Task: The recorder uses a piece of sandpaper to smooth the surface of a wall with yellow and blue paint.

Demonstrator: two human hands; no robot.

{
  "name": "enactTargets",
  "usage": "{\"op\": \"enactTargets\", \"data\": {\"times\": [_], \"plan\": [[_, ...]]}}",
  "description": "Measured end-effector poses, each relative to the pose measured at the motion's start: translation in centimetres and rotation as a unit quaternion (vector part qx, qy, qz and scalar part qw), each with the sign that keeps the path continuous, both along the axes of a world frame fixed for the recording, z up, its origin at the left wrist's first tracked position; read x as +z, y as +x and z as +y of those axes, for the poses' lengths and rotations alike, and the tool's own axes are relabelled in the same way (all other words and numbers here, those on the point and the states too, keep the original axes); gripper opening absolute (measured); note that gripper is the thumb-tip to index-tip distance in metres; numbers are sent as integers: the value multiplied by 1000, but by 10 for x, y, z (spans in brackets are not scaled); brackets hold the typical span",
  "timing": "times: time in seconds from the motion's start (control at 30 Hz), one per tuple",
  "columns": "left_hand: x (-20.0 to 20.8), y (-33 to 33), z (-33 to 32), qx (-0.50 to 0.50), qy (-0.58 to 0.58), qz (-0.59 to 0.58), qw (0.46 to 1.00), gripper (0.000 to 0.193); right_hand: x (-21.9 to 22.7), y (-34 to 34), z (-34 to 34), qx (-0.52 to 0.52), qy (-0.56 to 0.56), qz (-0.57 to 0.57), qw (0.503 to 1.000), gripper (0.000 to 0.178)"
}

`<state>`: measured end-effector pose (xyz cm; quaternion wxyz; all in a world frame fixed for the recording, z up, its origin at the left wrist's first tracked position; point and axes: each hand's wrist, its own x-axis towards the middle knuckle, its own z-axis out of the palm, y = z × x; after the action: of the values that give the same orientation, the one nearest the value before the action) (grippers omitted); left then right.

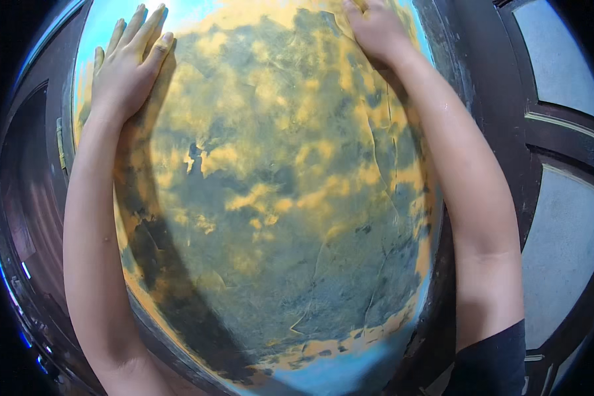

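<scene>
A wall panel (277,171) fills the middle of the view, patchy with yellow-orange over grey-green, with light blue along its edges. My left hand (127,69) lies open near its upper left edge, fingers spread and pointing up. Yellowish colour marks its fingertips. At the upper right of the panel is my right hand (378,32); its fingers run partly out of the picture at the top, so anything it may hold is hidden. Peeling cracks run down the panel below that hand. A small dark chipped spot (195,158) shows left of the middle.
Dark brown wood frames the panel on both sides. A door (30,171) with a brass-coloured hinge (61,144) stands at the left. On the right, brown woodwork holds pale panes (564,244). My left arm's shadow falls down the panel's left side.
</scene>
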<state>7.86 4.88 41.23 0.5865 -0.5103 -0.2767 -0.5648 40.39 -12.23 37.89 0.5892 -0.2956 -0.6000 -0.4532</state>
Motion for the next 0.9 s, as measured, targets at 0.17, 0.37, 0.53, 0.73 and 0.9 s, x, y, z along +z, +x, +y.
{"op": "enactTargets", "data": {"times": [0.17, 0.37, 0.53, 0.73, 0.9], "plan": [[-3, -6, 3, 16, 12, -5, 1000, 58, 1, -1, -5, -133, -39, 65, 988, 53], [-10, 1, -3, 1, 17, -11, 1000, 57, 20, 20, -1, -160, 25, 60, 985, 44], [-9, -12, -1, 34, 12, -9, 999, 56, 15, 9, 8, -235, -10, 49, 971, 46], [-7, -4, 2, -5, 7, 2, 1000, 56, 21, 21, 0, -163, 2, 28, 986, 50], [-15, -21, 6, 22, 18, 6, 1000, 56, -21, -13, -2, -170, -12, -112, 979, 52]]}}
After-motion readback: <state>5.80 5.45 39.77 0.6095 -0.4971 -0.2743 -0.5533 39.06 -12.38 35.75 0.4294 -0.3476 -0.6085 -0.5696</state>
